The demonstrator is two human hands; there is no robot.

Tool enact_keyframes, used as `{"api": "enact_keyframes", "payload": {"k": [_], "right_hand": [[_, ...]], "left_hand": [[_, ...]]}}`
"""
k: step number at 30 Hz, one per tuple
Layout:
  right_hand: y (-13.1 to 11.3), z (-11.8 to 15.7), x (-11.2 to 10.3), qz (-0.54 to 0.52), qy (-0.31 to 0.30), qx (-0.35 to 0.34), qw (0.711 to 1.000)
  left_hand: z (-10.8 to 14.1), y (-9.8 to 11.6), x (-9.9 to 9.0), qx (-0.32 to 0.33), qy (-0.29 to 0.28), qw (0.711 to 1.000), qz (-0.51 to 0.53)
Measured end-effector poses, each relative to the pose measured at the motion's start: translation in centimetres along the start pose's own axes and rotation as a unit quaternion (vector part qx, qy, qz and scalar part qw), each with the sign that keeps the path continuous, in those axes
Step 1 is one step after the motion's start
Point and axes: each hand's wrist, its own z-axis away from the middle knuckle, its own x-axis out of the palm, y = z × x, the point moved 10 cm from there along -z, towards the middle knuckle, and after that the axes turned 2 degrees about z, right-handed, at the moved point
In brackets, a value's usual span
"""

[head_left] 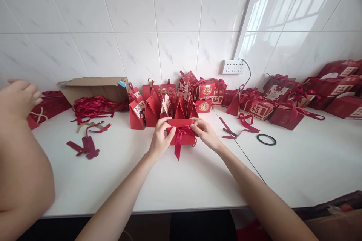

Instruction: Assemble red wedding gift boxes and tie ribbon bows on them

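- Dark red package (55, 107) with a pale cord at the far left, partly behind a co-worker's hand (18, 96).
- Brown cardboard box (93, 83), its near side open, with a heap of shiny red ribbons (90, 107) at its front.
- Loose dark red strips (89, 148) on the white table (198, 184), nearer the front edge.
- Row of small standing boxes (137, 115), red, pointed at the top, some with printed labels.
- Left hand (161, 135), thumb and fingers clamped on the left upper side of the red box, beside its bow; whether they pinch ribbon too, I cannot tell.
- Red box (182, 122) between both hands, over the middle of the table, just in front of the standing row. It is bright, plain and smooth, with a flat panel rising behind the bow (182, 131). That bow is glossy, deeper pinkish red; a tail hangs past the lower edge. Something gold-coloured shows at the lower right corner.
- Right hand (206, 131), thumb and fingers likewise clamped on the right upper side.
- Loose ribbon (245, 120), then a black ring (266, 139).
- Jumbled ribboned boxes (285, 115), then larger dark red boxes (336, 90) at the far right.
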Motion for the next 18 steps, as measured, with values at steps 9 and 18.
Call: {"api": "enact_keyframes", "payload": {"k": [9, 18], "right_hand": [[-0.3, 0.4, 0.7, 0.007, -0.088, 0.0, 0.996], [0.5, 0.3, 0.9, 0.006, -0.095, 0.025, 0.995]], "left_hand": [[-0.1, -0.4, -1.2, -0.02, 0.072, 0.997, 0.026], [-0.2, 1.0, -0.6, 0.003, 0.026, 1.0, -0.012]]}}
